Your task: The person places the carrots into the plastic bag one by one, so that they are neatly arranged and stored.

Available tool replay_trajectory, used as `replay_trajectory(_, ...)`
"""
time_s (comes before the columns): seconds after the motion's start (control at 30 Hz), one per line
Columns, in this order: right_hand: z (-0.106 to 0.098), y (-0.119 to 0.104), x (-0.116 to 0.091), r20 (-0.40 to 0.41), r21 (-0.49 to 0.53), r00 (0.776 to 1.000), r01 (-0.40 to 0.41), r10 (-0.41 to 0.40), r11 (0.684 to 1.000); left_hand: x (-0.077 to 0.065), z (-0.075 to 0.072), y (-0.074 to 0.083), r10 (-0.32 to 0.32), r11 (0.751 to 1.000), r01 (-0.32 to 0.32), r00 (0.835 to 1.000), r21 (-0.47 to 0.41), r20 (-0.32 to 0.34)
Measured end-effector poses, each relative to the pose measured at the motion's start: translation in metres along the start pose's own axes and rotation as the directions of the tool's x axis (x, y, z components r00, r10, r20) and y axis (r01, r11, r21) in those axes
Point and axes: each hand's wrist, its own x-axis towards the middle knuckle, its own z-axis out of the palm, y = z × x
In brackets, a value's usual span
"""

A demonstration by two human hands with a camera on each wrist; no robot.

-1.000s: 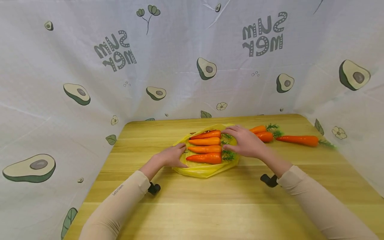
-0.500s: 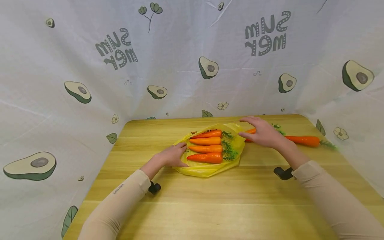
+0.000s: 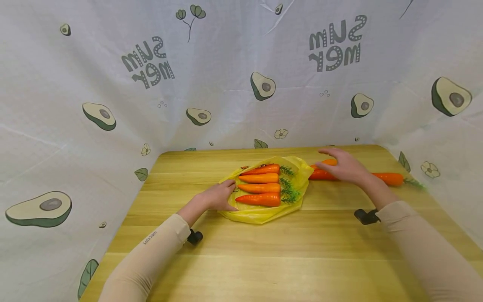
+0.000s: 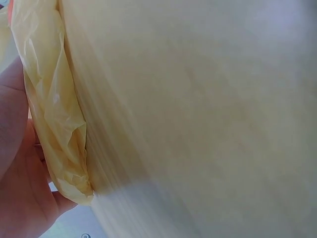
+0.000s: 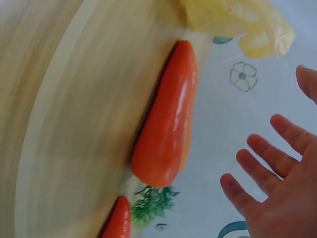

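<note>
A yellow plastic bag (image 3: 256, 216) lies spread on the table, with several orange carrots (image 3: 260, 199) in a row on it, green tops to the right. My left hand (image 3: 216, 197) holds the bag's left edge, its fingers curved about the plastic; in the left wrist view the crumpled bag (image 4: 54, 109) partly covers the fingers. To the right of the bag, my right hand (image 3: 345, 167) hovers empty over loose carrots (image 3: 322, 175). Its fingers are spread apart in the right wrist view, beside a carrot (image 5: 168, 119) and touching nothing.
Another carrot (image 3: 392, 179) lies farther right, partly behind my right forearm. The wooden table (image 3: 245, 260) ends at a white cloth (image 3: 226, 63) printed with avocados. A black wrist mount (image 3: 367, 217) sits under each wrist.
My right hand has left the green tops in the bag and moved right, over the loose carrots. My left hand stays on the bag's edge, and the row of carrots has hardly moved.
</note>
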Motion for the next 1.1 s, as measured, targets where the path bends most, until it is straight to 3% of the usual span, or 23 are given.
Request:
replay_trajectory(0.43, 0.009, 0.035, -0.001, 0.047, -0.028, 0.999, -0.012, 0.013, 1.000, 0.000, 0.001, -0.001, 0.007, 1.000, -0.007, 1.000, 0.029, -0.011)
replay_trajectory(1.1, 0.019, 0.058, 0.000, 0.106, -0.104, 0.990, -0.078, 0.089, 0.991, 0.000, 0.003, -0.002, 0.011, 1.000, -0.011, 1.000, 0.016, -0.021)
